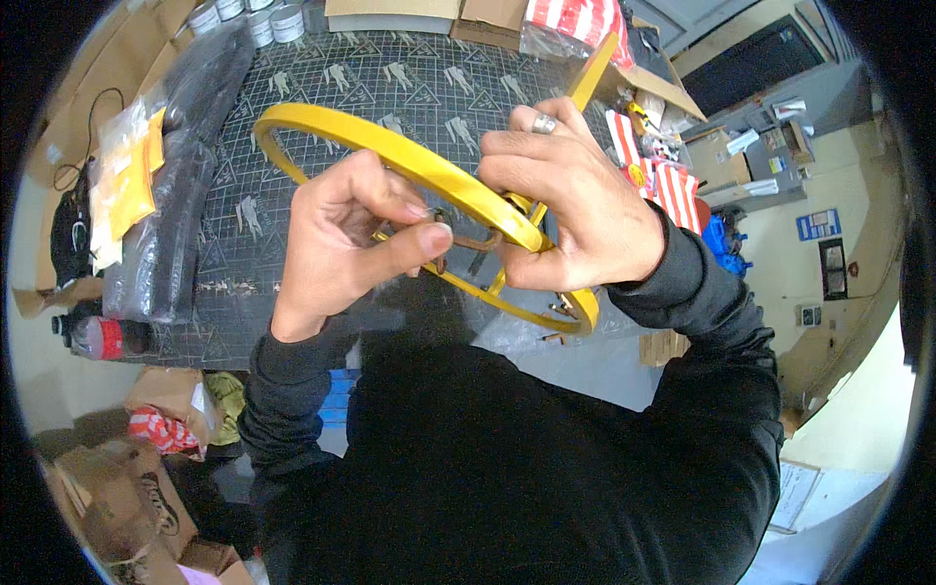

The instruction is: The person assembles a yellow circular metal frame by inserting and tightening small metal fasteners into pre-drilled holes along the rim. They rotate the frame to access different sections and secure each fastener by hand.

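The work table (390,78), covered by a dark mat printed with pale triangles, fills the upper middle of the view. Held above its near edge is a yellow hoop (390,146), a large ring tilted so its far rim rises toward the table's left side and its near rim drops toward the person's chest; yellow cross-pieces run inside it.

On the table's left side lie black plastic bags (185,175), with yellow packets (127,175) beside them. At the table's far right corner sit red-and-white striped packs (575,19), with more below them off the right edge. Cardboard boxes (390,10) stand along the far edge.

The right hand (575,205), a ring on one finger, is clenched over the hoop's rim where a cross-piece meets it. The left hand (351,234) pinches a small brown metal clip (473,239) between thumb and forefinger, just under the rim and touching the right hand's fingers.

The step in hand looks like fitting that clip at the joint inside the hoop. The next move would seem to call for holding the rim steady while the clip is worked with fine fingertip pressure, since the part is small and half hidden.
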Action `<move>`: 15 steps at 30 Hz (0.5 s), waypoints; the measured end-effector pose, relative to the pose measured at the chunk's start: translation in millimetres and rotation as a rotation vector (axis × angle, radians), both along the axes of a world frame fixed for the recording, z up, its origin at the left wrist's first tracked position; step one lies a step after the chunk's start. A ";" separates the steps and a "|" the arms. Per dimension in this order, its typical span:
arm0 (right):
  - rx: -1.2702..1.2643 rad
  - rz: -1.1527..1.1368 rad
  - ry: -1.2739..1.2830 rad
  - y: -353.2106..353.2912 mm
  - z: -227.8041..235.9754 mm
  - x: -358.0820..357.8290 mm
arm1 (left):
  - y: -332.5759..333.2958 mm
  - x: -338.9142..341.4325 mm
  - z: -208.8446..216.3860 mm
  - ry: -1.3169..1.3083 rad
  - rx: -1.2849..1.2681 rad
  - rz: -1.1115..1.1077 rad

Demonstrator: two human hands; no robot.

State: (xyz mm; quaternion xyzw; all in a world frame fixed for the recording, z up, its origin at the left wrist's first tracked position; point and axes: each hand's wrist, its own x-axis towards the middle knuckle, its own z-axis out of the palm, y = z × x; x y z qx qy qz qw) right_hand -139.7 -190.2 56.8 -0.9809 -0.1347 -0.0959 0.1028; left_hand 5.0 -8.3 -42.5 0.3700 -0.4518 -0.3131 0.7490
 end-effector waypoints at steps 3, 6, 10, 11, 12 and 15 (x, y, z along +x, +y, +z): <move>0.023 0.034 -0.121 -2.4 -11.1 3.4 | 5.0 -5.5 7.5 0.143 0.011 0.060; 0.010 0.032 -0.099 0.4 -6.5 1.0 | 5.2 -32.0 13.5 0.137 0.062 0.234; -0.001 0.056 0.026 2.6 4.5 0.1 | 4.4 -35.5 18.6 0.133 0.052 0.245; -0.008 0.046 0.087 1.3 6.6 0.0 | 2.8 -32.6 19.9 0.150 0.046 0.209; -0.015 0.073 -0.059 -1.3 -1.4 -0.5 | 1.9 -31.4 19.4 0.152 0.081 0.209; -0.062 0.039 0.051 1.5 6.7 1.1 | 0.7 -28.5 18.0 0.063 0.066 0.217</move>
